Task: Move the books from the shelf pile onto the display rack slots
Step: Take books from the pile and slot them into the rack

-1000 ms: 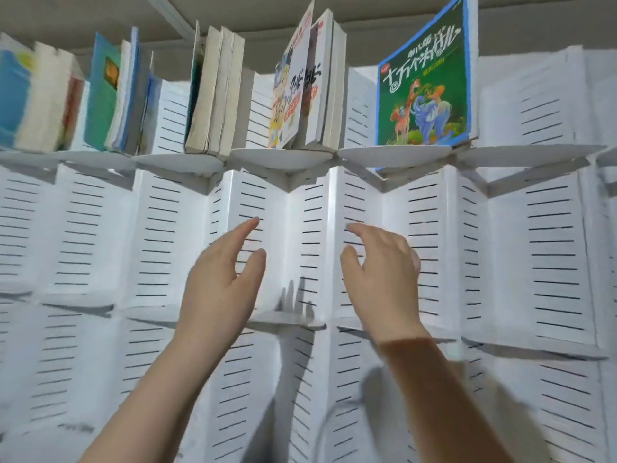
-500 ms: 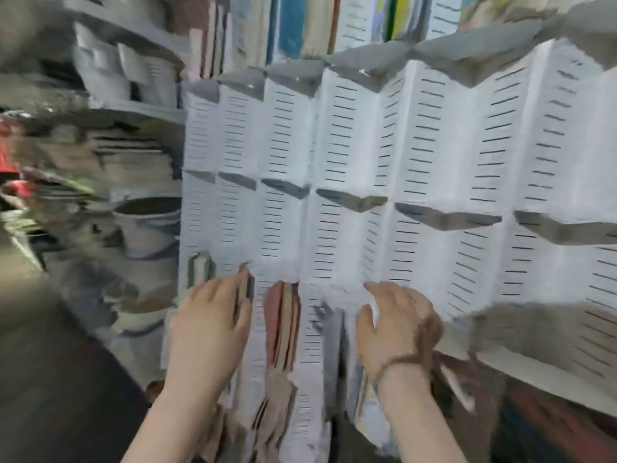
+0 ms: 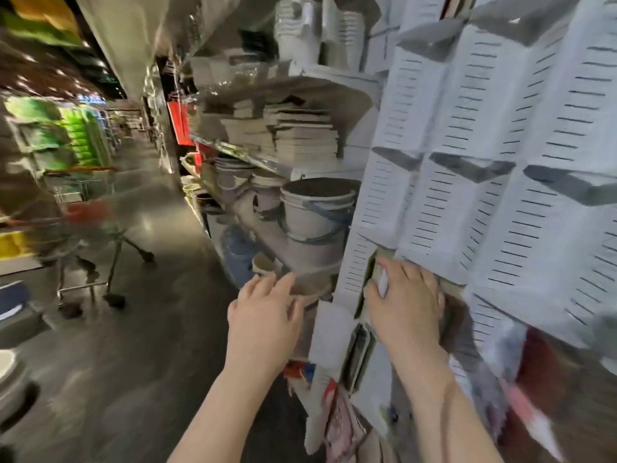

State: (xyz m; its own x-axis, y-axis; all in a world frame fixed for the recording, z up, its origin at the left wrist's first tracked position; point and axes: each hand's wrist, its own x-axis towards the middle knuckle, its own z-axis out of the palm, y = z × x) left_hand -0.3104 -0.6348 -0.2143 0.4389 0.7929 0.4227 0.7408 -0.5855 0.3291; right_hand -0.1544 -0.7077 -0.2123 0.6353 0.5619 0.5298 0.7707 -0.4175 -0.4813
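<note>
A pile of books (image 3: pixel 300 138) lies flat on a metal shelf left of the white slotted display rack (image 3: pixel 494 115). The view is blurred. My left hand (image 3: pixel 263 315) hovers open in front of the rack's left edge, fingers apart, holding nothing. Lower on the rack, my right hand (image 3: pixel 407 305) is spread flat over a slot where a few upright books (image 3: pixel 362 342) stand. Its thumb lies next to a white book edge, and I see no grip. The rack slots higher up in view stand without books.
Stacked grey buckets (image 3: pixel 314 212) and bowls fill the shelf under the book pile. A shopping cart (image 3: pixel 83 228) stands in the aisle to the left on a dark floor (image 3: pixel 150 362). More white items sit on the top shelf (image 3: pixel 317 25).
The view has swung down and to the left, from the rack's top row to the shelving and aisle. Both hands have dropped to the rack's lower left part, still holding nothing.
</note>
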